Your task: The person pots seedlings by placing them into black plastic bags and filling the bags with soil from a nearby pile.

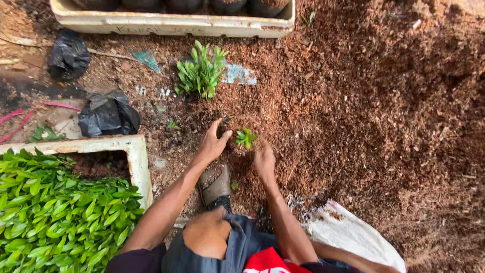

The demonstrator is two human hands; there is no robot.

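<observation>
As both hands worked mid-frame, my left hand (213, 143) and right hand (263, 159) cupped soil around the seedling (245, 137), apart, holding nothing; the bundle of seedlings (201, 71) above lay unplanted.

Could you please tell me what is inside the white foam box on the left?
The white foam box is packed with green leafy seedlings; one far corner shows dark soil. Their roots and any pots are covered by leaves.

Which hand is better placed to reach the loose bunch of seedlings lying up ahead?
Probably left. The left hand lies almost straight below the seedling bunch; the right hand sits farther back, beyond the small seedling.
</observation>
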